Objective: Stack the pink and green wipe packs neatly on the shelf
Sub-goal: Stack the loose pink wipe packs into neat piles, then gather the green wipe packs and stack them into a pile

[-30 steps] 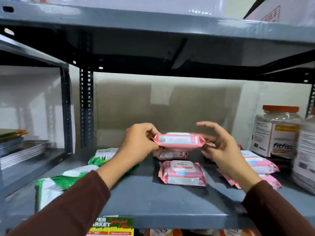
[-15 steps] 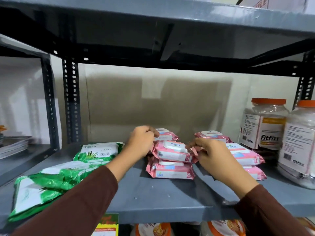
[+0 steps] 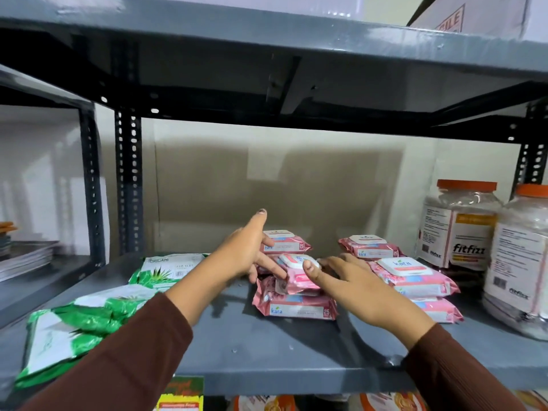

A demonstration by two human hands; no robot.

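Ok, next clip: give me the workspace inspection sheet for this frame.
Surface: grey metal shelf, bare at the front.
Job's things: pink wipe packs in a centre stack and a right stack, two more pink packs behind; green wipe packs lie loose at the left.
Clutter: two orange-lidded jars at the right.
Hands: left hand and right hand, fingers spread, touch the centre stack's top pack; neither grips it.
Cables: nothing seen.
Surroundings: upper shelf overhead, a neighbouring rack with flat stacked items at left, goods below.
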